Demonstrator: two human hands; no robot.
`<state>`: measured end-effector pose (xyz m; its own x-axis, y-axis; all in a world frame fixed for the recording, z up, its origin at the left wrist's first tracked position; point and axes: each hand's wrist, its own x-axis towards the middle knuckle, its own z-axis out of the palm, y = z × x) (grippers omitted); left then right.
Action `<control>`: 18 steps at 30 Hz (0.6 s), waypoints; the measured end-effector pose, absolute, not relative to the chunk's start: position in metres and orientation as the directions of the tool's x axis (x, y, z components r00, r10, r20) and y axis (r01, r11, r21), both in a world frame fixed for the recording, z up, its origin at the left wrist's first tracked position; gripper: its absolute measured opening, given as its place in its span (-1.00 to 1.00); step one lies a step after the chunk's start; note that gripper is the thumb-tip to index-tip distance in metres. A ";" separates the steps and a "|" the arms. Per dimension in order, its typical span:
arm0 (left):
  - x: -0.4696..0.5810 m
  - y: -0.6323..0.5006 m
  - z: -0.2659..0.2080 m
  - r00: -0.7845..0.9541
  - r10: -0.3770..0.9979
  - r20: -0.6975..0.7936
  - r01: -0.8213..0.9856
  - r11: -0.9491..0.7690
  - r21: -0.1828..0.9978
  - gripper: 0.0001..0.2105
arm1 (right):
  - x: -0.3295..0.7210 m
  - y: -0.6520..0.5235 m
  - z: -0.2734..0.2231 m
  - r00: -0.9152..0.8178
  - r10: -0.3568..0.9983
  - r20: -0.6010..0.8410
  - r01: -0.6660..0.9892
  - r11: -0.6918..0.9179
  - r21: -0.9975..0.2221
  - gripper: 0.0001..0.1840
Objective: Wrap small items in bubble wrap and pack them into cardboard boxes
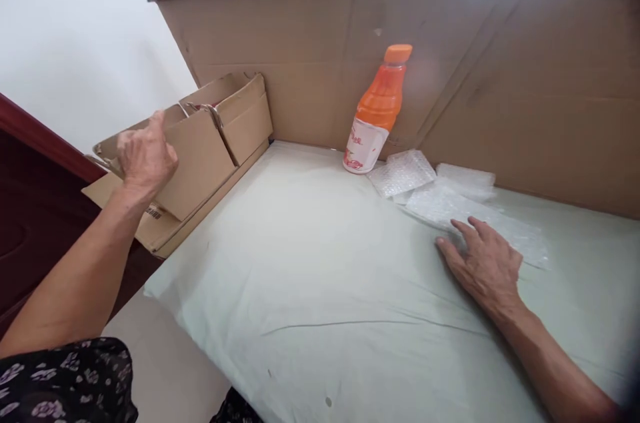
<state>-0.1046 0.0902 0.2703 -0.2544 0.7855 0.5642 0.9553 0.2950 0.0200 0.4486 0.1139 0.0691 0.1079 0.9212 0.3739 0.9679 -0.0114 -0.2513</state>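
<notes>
Black floral cloth of a sleeve (65, 379) comes nearest, below and far to the left of the orange bottle (376, 109), which serves as the landmark here. From that sleeve the bare forearm runs up to the left hand (145, 156), well to the bottle's left, at the nearer section of an open cardboard box (197, 159). Its fingers are bent over and behind the rim, so I cannot tell how tightly they close or whether they have hold of anything. The box, in two sections, stands left of the bottle, along that end of the pale green cloth (300, 256); a bit of something reddish shows in its farther section. Right beside the bottle's base, on its right, flat pieces of bubble wrap (445, 203) lie overlapping on the cloth. Lower and farther right of the bottle, the right hand (487, 263) is palm down with fingers loosely spread, grasping nothing, its fingertips at the near edge of the wrap; whether they touch it is unclear. Directly behind the bottle rises a big cardboard panel (280, 36). The bottle itself, with a white label, tilts to the right in view. Far left of it are a white wall (75, 29) and dark red furniture (30, 223).
</notes>
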 end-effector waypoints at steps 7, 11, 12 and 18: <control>-0.060 0.021 0.236 0.093 0.740 0.666 0.994 -0.110 -0.017 -0.46 | 0.417 0.074 0.090 -0.044 0.860 0.509 0.925 0.227 -0.305 -0.58; 0.009 -0.023 0.223 0.412 0.647 0.642 0.847 -0.532 -0.008 -0.49 | 0.390 0.041 0.110 -0.203 0.822 0.532 0.852 0.416 -0.318 -0.59; 0.025 -0.032 0.222 0.465 0.639 0.612 0.789 -0.613 0.040 -0.47 | 0.386 0.032 0.114 -0.232 0.818 0.527 0.836 0.445 -0.323 -0.60; 0.046 -0.071 0.205 0.430 0.628 0.648 0.624 -0.726 0.289 -0.31 | 0.406 -0.026 0.116 -0.255 0.865 0.432 0.783 0.446 -0.433 -0.58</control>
<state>0.0458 -0.0711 0.2052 0.4305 0.6284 0.6479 0.6245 -0.7256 0.2890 0.4062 -0.0262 0.1159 -0.2546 0.8653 0.4318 0.7831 0.4464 -0.4329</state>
